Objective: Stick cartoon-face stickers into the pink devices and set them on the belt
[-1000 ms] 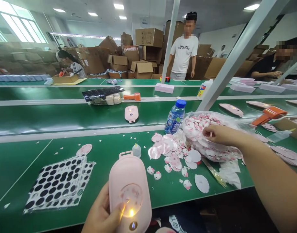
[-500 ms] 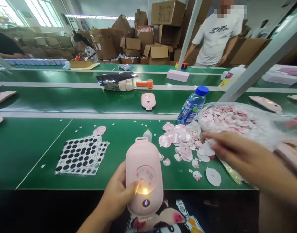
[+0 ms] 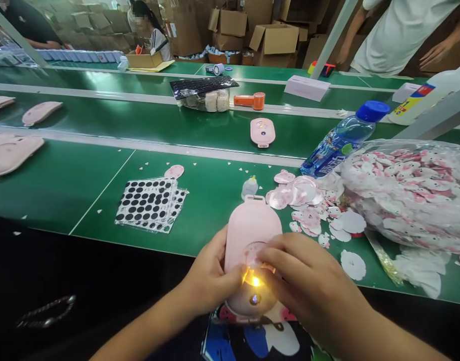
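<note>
My left hand [image 3: 211,278] is closed round the side of a pink oval plastic device [image 3: 252,223] with a lit yellow lamp and a small dark round display. Its thumb lies on the front beside the lamp. My right hand [image 3: 305,278] has its fingertips bunched over the round recess in the device's middle; anything pinched there is hidden. Just right of the device lie round pink and white discs [image 3: 295,193] and small cat-face pieces [image 3: 323,239]. A small translucent bottle [image 3: 249,187] stands beyond the device's top end.
Sheets of black dots [image 3: 145,205] lie at left on the green bench [image 3: 83,185]. A blue-capped bottle [image 3: 338,143] leans by a clear bag of cat-face pieces [image 3: 406,190]. Similar pink devices [image 3: 262,131] sit on the middle strip. A person in a white shirt [image 3: 399,37] stands across.
My right hand has moved left from the pile of discs onto the front of the device. My left hand still holds the device. The view has turned downward and left.
</note>
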The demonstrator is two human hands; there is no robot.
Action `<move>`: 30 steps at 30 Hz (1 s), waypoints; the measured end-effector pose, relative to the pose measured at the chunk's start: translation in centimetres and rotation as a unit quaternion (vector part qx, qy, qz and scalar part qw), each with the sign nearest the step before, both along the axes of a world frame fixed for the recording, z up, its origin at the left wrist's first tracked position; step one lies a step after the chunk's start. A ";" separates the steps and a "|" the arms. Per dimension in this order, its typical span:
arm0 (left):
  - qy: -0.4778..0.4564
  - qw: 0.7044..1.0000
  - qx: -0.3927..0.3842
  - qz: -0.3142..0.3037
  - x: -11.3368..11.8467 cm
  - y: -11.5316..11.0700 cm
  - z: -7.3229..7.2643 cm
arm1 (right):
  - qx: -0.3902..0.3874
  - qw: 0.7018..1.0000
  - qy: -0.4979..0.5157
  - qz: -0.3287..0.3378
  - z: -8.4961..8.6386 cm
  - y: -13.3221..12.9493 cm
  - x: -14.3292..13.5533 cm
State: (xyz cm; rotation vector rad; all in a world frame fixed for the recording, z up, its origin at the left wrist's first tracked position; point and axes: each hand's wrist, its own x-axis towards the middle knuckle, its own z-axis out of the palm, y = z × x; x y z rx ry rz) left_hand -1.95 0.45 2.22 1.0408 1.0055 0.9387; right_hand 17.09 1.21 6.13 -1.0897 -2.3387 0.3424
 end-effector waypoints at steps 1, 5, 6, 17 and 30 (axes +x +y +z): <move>-0.006 1.000 -0.001 0.002 0.0 0.0 0.1 | 0.004 1.000 -0.002 -0.002 0.0 0.0 0.0; -0.028 1.000 -0.006 -0.007 0.0 0.1 -0.2 | 0.023 1.000 -0.012 0.013 -0.2 -0.2 -0.2; -0.035 0.999 -0.007 -0.012 -0.1 0.1 -0.3 | 0.026 0.999 -0.015 0.013 -0.2 -0.3 -0.2; -0.053 0.998 0.005 -0.021 -0.2 0.2 -0.9 | 0.012 1.000 0.007 0.026 -0.2 -0.1 -0.2; -0.129 0.990 0.003 0.047 0.4 -0.1 -1.6 | -0.018 0.996 0.088 -0.003 0.2 -0.3 -0.7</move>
